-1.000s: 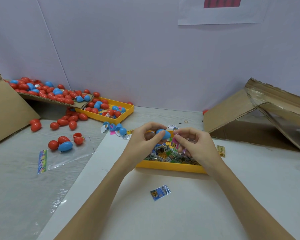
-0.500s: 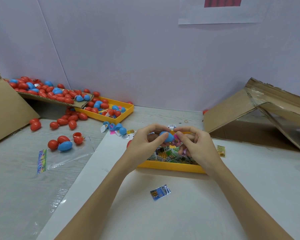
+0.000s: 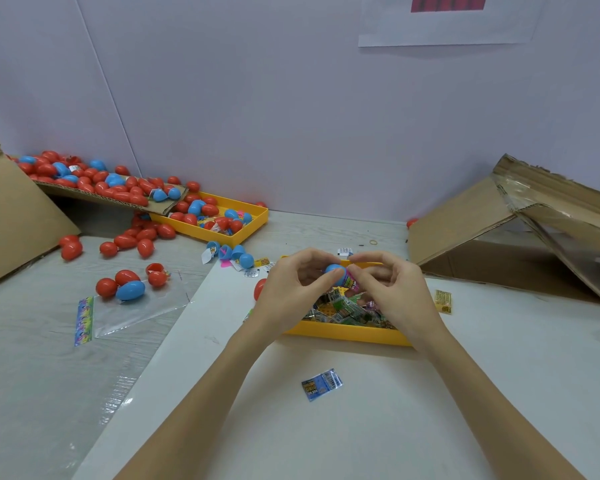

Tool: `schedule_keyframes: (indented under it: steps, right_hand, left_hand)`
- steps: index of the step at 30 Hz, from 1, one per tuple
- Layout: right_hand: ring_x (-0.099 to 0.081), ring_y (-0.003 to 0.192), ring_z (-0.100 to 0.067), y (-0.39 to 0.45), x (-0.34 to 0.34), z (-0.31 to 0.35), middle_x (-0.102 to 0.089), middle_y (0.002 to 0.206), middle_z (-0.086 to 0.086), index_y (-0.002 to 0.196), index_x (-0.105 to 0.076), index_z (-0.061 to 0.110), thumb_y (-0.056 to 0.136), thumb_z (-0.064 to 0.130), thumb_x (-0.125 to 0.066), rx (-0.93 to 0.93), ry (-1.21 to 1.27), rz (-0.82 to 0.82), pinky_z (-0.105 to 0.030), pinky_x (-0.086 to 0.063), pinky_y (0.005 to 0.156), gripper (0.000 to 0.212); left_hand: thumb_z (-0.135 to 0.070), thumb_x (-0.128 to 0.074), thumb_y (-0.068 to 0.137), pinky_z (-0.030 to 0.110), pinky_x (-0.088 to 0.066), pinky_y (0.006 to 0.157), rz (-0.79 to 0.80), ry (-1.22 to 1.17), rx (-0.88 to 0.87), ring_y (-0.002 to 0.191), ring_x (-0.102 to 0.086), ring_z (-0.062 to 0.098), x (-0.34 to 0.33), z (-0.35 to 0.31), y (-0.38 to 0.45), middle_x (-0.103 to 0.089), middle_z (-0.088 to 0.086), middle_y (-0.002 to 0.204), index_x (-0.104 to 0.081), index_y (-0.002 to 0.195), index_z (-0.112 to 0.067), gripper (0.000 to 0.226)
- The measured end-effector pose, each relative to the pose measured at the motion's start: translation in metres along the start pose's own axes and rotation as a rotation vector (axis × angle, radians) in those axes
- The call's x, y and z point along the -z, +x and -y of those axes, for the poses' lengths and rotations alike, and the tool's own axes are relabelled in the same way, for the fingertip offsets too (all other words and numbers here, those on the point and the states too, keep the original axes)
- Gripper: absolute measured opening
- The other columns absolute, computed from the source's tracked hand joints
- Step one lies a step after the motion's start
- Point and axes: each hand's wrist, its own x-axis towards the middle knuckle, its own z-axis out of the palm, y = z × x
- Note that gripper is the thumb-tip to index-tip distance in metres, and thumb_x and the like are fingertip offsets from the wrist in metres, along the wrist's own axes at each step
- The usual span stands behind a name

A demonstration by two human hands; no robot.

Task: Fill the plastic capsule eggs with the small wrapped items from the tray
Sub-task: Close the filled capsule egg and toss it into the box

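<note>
Right above the yellow tray (image 3: 347, 333), the left hand (image 3: 291, 292) pinches a blue egg half (image 3: 335, 270) while the right hand (image 3: 392, 289) pinches a pink wrapped packet (image 3: 350, 281) against its open mouth. This looks like the stuffing step. Next, I'd say, push the packet fully in, then fetch the matching half to snap on.
</note>
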Motion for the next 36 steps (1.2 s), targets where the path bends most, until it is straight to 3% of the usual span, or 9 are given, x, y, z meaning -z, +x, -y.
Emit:
schedule_keyframes:
  steps: [9, 20, 36]
  right_hand:
    - [-0.077, 0.086, -0.016, 0.0005, 0.001, 0.001, -0.078, 0.097, -0.001, 0.129, -0.062, 0.02, 0.088, 0.013, -0.078, 0.048, 0.006, 0.015, -0.027, -0.062, 0.077, 0.045]
    - [-0.077, 0.086, -0.017, -0.0001, -0.0001, -0.001, -0.079, 0.096, 0.002, 0.129, -0.062, 0.018, 0.087, 0.015, -0.079, 0.086, 0.031, -0.013, -0.028, -0.063, 0.077, 0.046]
    - [-0.077, 0.084, -0.014, -0.0028, -0.0016, 0.0033, -0.08, 0.093, 0.004, 0.125, -0.064, 0.015, 0.088, 0.013, -0.078, 0.104, 0.028, -0.044, -0.022, -0.06, 0.073, 0.041]
  left_hand:
    - [-0.014, -0.06, 0.102, 0.021, -0.058, 0.086, 0.008, 0.023, 0.003, 0.1, -0.07, 0.008, 0.0017, 0.0014, 0.001, -0.074, 0.0, 0.109, -0.072, 0.122, -0.013, 0.023]
    - [-0.016, -0.062, 0.101, 0.03, -0.061, 0.088, -0.034, 0.036, -0.008, 0.1, -0.071, 0.013, -0.0007, 0.0011, 0.0001, -0.074, 0.004, 0.11, -0.072, 0.123, -0.011, 0.025]
    - [-0.019, -0.062, 0.1, 0.024, -0.06, 0.084, -0.05, 0.027, 0.003, 0.098, -0.072, 0.011, -0.0006, -0.0002, -0.0002, -0.075, 0.004, 0.11, -0.072, 0.124, -0.012, 0.027]
